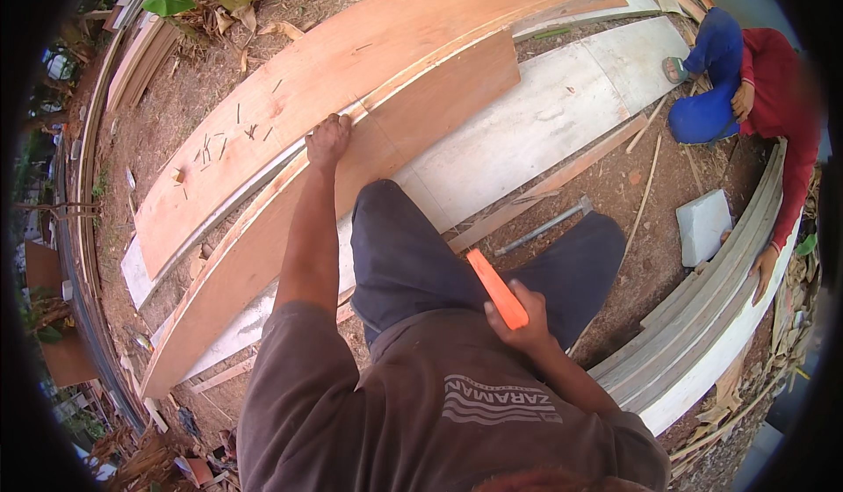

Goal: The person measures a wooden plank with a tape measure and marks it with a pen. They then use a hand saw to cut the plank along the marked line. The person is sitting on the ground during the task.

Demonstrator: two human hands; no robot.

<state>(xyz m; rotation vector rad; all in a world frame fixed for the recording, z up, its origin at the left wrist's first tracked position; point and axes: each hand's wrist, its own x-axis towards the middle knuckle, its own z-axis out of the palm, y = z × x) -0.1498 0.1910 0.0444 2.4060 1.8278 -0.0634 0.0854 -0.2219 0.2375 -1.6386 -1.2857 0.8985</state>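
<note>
My left hand [328,140] was stretched well out ahead of me, fingers curled and pressed down on the edge of the long plywood board [351,79], right where its near edge met the narrower strip [290,228] lying alongside it. I could not tell whether anything small was pinched under those fingers. My right hand [524,316] was drawn back close to my chest, fist wrapped tight round the orange handle of the hammer [497,289]; the steel head [586,205] pointed away toward the board's right end, hanging above the dirt.

The board ran long from lower left to upper right, across my front, so the hammer had to travel forward and leftward over my knee [395,228] to reach the spot my left hand marked. That left hand was touching the board; the right was well apart from it. Loose nails [219,141] lay scattered on the board, left of my left hand. Beyond the board's right end another person [755,88] crouched beside stacked planks [702,316].
</note>
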